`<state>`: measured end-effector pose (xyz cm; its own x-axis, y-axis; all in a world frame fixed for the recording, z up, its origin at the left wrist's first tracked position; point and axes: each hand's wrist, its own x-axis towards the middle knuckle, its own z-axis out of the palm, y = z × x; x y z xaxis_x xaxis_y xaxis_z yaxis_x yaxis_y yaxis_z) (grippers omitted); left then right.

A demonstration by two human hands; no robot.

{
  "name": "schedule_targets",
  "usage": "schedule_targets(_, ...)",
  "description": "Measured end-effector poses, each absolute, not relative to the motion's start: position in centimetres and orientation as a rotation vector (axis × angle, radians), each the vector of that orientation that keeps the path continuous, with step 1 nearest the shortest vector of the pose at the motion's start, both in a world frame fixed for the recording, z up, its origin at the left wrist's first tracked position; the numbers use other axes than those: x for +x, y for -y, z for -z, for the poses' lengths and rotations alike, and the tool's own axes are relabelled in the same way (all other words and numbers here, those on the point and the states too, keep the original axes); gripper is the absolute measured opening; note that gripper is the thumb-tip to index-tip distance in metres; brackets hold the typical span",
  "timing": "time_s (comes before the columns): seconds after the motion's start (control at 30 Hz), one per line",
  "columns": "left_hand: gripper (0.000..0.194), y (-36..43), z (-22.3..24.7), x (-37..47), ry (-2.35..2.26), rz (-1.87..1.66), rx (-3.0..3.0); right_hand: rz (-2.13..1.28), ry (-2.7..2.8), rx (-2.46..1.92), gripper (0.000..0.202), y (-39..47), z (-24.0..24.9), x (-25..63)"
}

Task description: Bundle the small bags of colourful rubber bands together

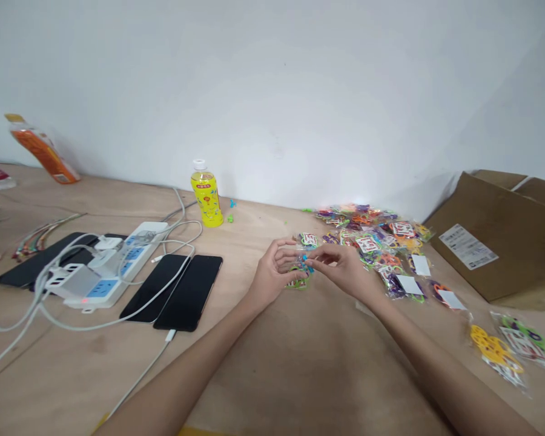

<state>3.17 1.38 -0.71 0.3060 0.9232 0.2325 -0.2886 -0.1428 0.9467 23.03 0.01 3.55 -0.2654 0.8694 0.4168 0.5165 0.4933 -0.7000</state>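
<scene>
Near the middle of the table, my right hand (343,266) pinches a small blue plastic piece (307,262) between thumb and fingertips. Facing it from the left is my left hand (275,272), its fingers bent and thumb held apart, close beside the blue piece. Whether the left fingertips touch that piece I cannot tell. A clear packet with green plastic parts (297,282) shows just behind the left thumb, partly hidden. Another small packet with a red and white card (307,240) lies beyond my fingers.
Many clear packets of coloured plastic parts (367,243) are heaped at right, before a cardboard box (470,242). On the left are a power strip (134,254) with white cables, black phones (189,293) and a yellow bottle (206,197). Small blue (233,203) and green bits (230,218) lie nearby.
</scene>
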Motion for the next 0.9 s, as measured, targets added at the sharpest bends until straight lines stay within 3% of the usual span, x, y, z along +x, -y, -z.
schedule_targets(0.33,0.081,-1.1,0.6,3.2,-0.592,-1.13,1.347,-0.535,2.199,-1.035,0.017,0.1,-5.1,24.0)
schedule_targets(0.63,0.064,-0.8,0.5,3.3,-0.622,-1.108,1.381,-0.512,2.259,-1.013,0.013,0.4,-5.7,24.1)
schedule_targets(0.9,0.062,-0.6,0.3,3.4,-0.62,-1.133,1.347,-0.49,2.273,-0.983,0.013,0.5,-5.9,24.1)
